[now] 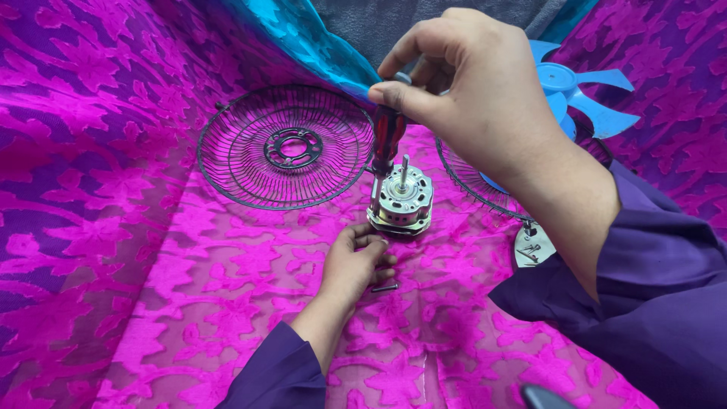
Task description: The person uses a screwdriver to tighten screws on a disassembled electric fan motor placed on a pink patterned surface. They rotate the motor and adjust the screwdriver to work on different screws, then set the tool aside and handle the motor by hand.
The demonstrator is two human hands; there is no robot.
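While the right hand (pixel 469 91) grips the top of a red-and-black screwdriver (pixel 386 140) between thumb and fingertips, the tool stands nearly upright with its shaft reaching down to the left edge of a small fan motor (pixel 401 203). That motor sits on the pink patterned cloth (pixel 151 265) near the middle of the view, its metal spindle pointing up. At about 7 o'clock from the motor, the left hand (pixel 354 261) lies on the cloth with its fingers loosely curled, the fingertips just beside the motor's base; it grasps nothing that can be seen. A dark screw (pixel 385 288) lies on the cloth at 4 o'clock from that hand, close to it. At 10 o'clock from the motor rests a round wire fan guard (pixel 284 148). A second guard (pixel 485 189) shows at 3 o'clock, partly hidden by the right wrist, and a blue fan blade (pixel 583 95) lies at 2 o'clock.
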